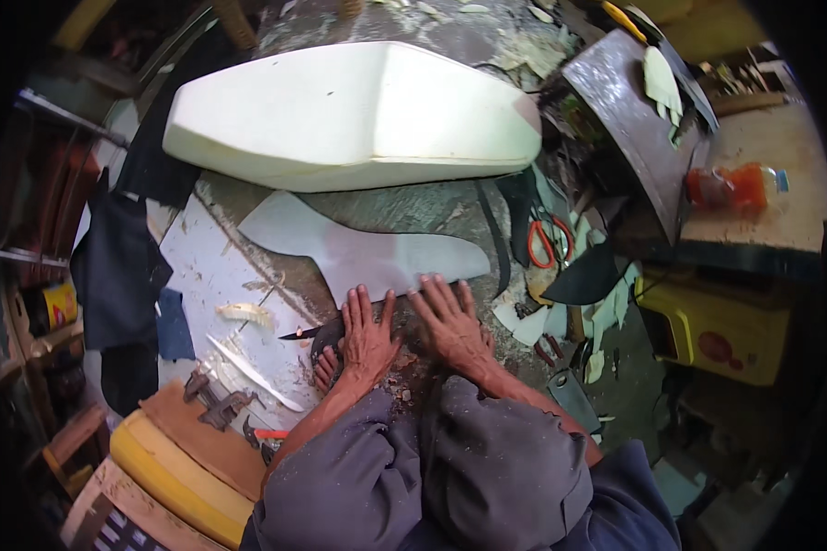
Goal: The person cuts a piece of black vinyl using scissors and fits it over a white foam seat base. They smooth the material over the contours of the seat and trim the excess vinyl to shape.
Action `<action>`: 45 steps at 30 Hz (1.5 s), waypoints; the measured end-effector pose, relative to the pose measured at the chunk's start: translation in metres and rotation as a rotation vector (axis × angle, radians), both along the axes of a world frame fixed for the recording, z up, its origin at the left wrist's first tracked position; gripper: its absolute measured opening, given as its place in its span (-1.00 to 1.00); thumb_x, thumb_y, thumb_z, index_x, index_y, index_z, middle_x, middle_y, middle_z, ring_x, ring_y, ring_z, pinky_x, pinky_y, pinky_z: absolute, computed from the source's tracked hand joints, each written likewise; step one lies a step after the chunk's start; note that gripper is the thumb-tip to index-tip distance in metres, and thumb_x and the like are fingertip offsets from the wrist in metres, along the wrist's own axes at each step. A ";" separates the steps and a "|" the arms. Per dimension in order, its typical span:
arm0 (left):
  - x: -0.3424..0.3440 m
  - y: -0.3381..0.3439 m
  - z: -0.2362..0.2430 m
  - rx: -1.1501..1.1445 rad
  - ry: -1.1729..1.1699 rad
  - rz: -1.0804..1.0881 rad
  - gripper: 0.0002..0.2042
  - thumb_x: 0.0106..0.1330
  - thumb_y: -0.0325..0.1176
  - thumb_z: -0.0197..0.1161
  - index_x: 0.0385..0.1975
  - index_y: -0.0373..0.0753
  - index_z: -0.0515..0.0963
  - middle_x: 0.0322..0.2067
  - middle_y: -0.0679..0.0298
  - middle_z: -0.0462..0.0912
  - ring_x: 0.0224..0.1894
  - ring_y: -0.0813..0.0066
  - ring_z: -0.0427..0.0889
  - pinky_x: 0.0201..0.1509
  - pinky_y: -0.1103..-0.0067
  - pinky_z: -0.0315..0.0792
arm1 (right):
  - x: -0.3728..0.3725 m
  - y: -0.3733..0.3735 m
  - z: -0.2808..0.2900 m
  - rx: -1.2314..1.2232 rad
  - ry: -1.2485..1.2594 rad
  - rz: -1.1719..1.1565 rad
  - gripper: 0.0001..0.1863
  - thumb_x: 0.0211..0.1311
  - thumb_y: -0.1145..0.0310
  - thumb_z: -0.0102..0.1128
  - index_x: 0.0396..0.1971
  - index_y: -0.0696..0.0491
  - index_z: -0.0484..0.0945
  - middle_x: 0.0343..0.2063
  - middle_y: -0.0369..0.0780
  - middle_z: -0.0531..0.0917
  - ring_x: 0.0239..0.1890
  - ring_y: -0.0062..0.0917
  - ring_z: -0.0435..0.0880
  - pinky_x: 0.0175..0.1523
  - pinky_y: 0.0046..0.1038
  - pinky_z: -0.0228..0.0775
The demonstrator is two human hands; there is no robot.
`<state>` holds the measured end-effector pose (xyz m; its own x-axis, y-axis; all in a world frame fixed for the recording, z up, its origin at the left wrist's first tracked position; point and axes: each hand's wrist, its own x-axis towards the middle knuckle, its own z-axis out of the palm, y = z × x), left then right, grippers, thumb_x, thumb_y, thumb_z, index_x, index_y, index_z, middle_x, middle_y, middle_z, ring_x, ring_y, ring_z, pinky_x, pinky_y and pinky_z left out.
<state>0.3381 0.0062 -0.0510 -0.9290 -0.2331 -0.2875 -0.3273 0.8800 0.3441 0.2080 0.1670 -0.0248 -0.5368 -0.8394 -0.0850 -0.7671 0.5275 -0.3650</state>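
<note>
A flat grey sheet (368, 253) cut with curved edges lies on the ground before me, wide at its left end and narrower at the right. My left hand (369, 342) rests palm down with its fingertips on the near edge of it. Beside it, my right hand (452, 323) lies the same way, fingers spread on the same edge. Neither hand grips anything. Just beyond the sheet sits a long white foam seat block (340, 115) with a ridge across it. A dark pointed blade (299, 334) lies left of my left hand.
Orange-handled scissors (549, 243) lie to the right among black and pale scraps. A bottle of red liquid (735, 188) lies on a wooden surface above a yellow case (721, 321). At left are a white board (198, 234), black material (124, 275), a metal clamp (216, 399) and a hammer (268, 433).
</note>
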 end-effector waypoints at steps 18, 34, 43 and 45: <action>-0.025 -0.001 0.015 -0.113 0.019 -0.028 -0.44 0.34 -0.13 0.29 0.31 -0.18 0.42 0.31 -0.26 0.23 0.37 -0.30 0.22 0.35 -0.02 0.24 | -0.015 0.009 -0.025 0.015 -0.166 -0.096 -0.29 0.50 -0.13 -0.08 0.53 -0.13 0.16 0.59 -0.22 0.03 0.63 -0.24 -0.15 0.62 0.08 -0.40; -0.148 0.024 0.007 0.134 0.216 -0.414 -0.51 0.18 -0.42 0.30 0.18 -0.16 0.55 0.13 0.06 0.52 -0.04 0.10 0.59 -0.02 0.29 0.54 | -0.006 0.012 -0.051 -0.078 -0.014 -0.097 -0.41 0.23 0.19 0.04 0.24 0.12 0.52 0.23 -0.02 0.55 0.44 -0.14 0.31 0.63 0.14 -0.48; -0.164 0.019 0.007 0.093 0.208 -0.579 -0.60 0.22 -0.40 0.28 0.09 -0.27 0.57 0.30 0.08 0.47 0.28 0.01 0.44 0.30 0.21 0.33 | -0.012 0.016 -0.043 -0.018 -0.239 -0.029 -0.39 0.25 0.17 0.05 0.26 0.16 0.48 0.18 0.01 0.57 0.41 -0.10 0.35 0.64 0.07 -0.34; -0.165 0.022 0.009 0.152 0.247 -0.520 -0.61 0.23 -0.39 0.28 0.09 -0.25 0.57 0.27 0.10 0.50 0.26 0.04 0.45 0.30 0.19 0.32 | -0.012 0.024 -0.031 0.079 -0.219 0.001 -0.38 0.33 0.12 0.03 0.27 0.20 0.46 0.24 0.03 0.52 0.45 -0.10 0.29 0.64 0.02 -0.30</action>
